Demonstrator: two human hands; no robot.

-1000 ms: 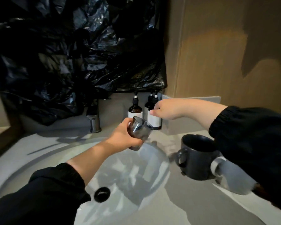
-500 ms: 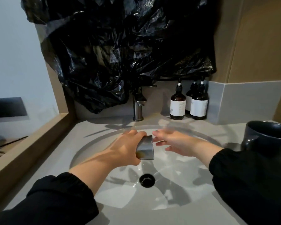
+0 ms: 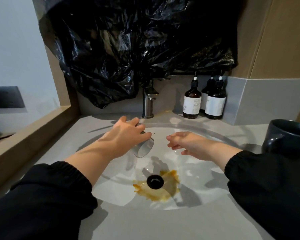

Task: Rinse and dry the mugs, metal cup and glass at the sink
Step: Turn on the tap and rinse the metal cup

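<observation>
Grey counter (image 3: pixel 145 226), white sink (image 3: pixel 197 172), an amber puddle (image 3: pixel 156 194) round the drain (image 3: pixel 155 182); black plastic (image 3: pixel 128 40) drapes the far wall. Left hand (image 3: pixel 126 134) grips the glass (image 3: pixel 144 147), tipped mouth-down over the basin; right hand (image 3: pixel 185 142) hovers slack and empty to its right.

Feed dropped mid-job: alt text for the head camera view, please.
The left hand holds a clear glass tipped mouth-down over the white sink, where amber liquid pools around the black drain. The right hand hangs open and empty beside the glass, apart from it. A dark mug stands on the counter at right.
</observation>
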